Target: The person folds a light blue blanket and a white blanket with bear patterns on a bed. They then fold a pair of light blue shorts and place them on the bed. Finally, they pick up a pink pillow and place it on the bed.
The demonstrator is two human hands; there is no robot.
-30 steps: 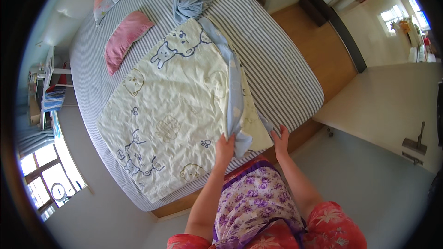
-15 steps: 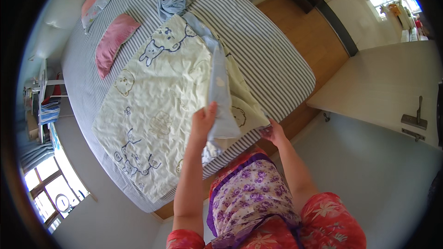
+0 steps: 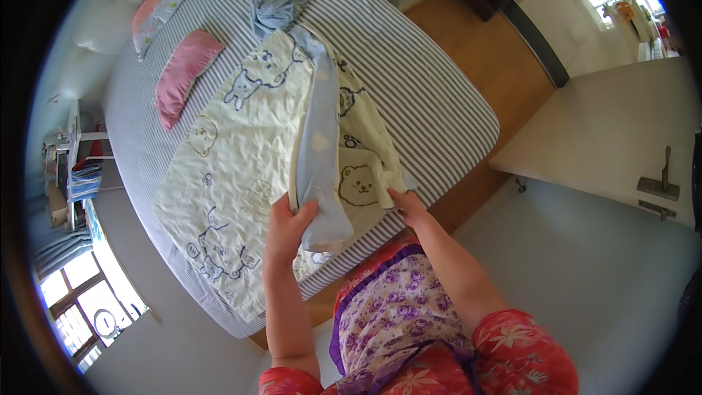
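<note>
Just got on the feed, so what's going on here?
The left hand grips a thin cream fabric blanket with outlined cartoon animals beside a long strip of its pale blue side, which faces up. The right hand pinches the blanket's edge near the bedside. It lies partly spread over a grey-and-white striped bed sheet. Farther up lie a curved pink fabric pillow and a bunched pale blue cloth.

My left hand (image 3: 289,228) grips the blanket (image 3: 241,139) along its fold, thumb pointing right across it, fingers mostly hidden. My right hand (image 3: 408,205) pinches the blanket's near right corner. My left forearm (image 3: 284,307) runs almost straight toward the blanket; my right forearm (image 3: 459,267) slants inward to it.
</note>
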